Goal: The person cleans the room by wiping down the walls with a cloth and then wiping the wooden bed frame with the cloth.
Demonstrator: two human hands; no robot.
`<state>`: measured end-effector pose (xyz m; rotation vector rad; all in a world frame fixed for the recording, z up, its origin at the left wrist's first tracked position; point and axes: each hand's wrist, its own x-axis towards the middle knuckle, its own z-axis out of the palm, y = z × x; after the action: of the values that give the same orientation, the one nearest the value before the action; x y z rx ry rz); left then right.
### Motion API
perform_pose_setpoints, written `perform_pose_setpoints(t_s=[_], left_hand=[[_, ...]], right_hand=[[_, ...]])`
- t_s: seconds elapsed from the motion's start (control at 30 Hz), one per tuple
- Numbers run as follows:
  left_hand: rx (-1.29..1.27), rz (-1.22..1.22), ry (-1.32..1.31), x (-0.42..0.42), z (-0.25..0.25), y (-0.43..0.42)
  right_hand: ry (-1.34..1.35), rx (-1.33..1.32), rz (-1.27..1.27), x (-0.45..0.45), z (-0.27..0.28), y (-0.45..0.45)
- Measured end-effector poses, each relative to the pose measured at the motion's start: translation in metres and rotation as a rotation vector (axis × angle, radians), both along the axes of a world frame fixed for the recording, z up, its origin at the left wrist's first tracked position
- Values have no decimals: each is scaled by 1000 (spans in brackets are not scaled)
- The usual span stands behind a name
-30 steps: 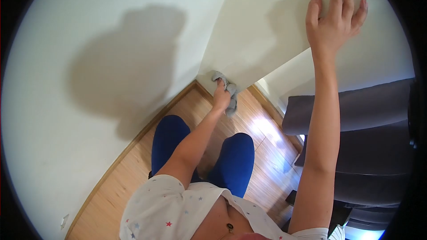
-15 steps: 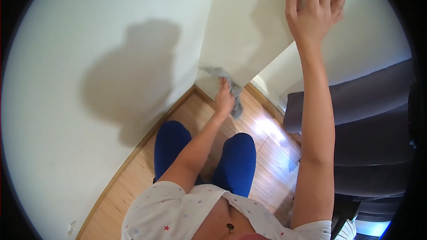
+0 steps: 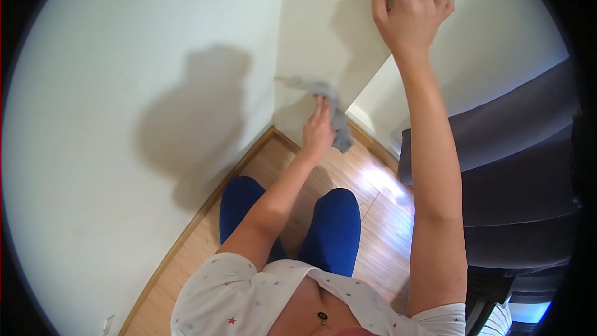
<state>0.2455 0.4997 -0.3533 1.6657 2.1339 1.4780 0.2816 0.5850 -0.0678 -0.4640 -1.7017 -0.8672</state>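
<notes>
A grey cloth (image 3: pixel 341 126) hangs from my left hand (image 3: pixel 318 129), whose fingers press it against the lower part of the pale wall panel (image 3: pixel 311 37) close to the corner. The cloth's far end is blurred and spreads toward the corner. Higher up on the right, my right hand (image 3: pixel 413 9) rests with fingers spread on the same pale surface, near its lower edge; it holds nothing. The tips of some of its fingers are cut off by the top of the view.
A plain wall (image 3: pixel 124 56) stands on the left, with a wooden baseboard (image 3: pixel 205 202) along its foot. My bent knees (image 3: pixel 333 224) are above the wood floor (image 3: pixel 382 230). Dark grey cushioned furniture (image 3: pixel 516 199) is on the right, beyond my right arm.
My left hand and the cloth have shifted slightly up and right along the panel. The right hand stays spread on the surface, appearing further left as the view turns a little.
</notes>
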Motion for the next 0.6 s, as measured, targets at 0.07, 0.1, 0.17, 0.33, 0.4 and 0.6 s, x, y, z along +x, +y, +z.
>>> perform_pose_setpoints(t_s=[0.07, 0.1, 0.17, 0.33, 0.4, 0.6], left_hand=[[-137, 40, -71, -9, -27, -13], [-167, 28, -68, -12, -31, -15], [-224, 9, -66, -20, -33, -17], [-233, 67, -201, -32, 21, -6], [-209, 93, -196, -45, 53, 2], [240, 66, 194, -40, 162, -4]], right_hand=[[0, -21, -11, -1, 1, -3], [1, -39, -13, 2, 0, -3], [-9, -64, -16, 6, 1, -7], [2, -63, -5, 5, -3, -7], [6, -65, 4, 5, -7, -7], [-6, -74, 45, 7, -6, -12]])
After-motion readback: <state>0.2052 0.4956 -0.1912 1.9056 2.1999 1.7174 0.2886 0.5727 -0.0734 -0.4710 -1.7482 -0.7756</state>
